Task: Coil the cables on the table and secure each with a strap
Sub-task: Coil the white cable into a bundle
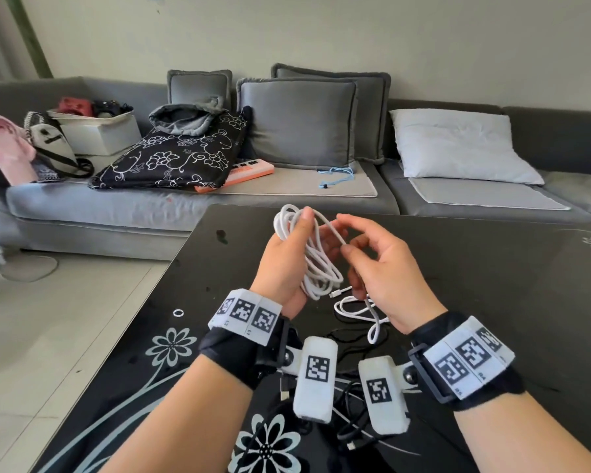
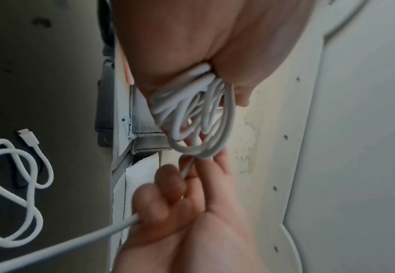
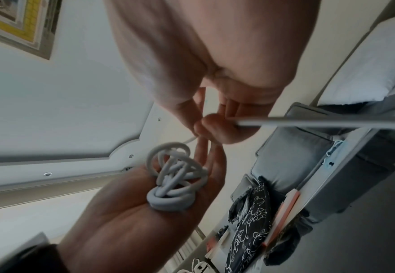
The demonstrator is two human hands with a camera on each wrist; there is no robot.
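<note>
My left hand grips a coil of white cable above the black glass table, thumb pressed across the loops. My right hand pinches one strand of the same cable beside the coil. The left wrist view shows the coil bunched in the palm and the right hand's fingers curled round the strand. The loose tail lies in loops on the table under the hands, its connector near the coil's lower end. The right wrist view shows the coil in the left palm.
A tangle of black cable lies on the table beneath my wrists. A small white ring sits near the table's left edge. A grey sofa with cushions, a bag and a box runs behind the table.
</note>
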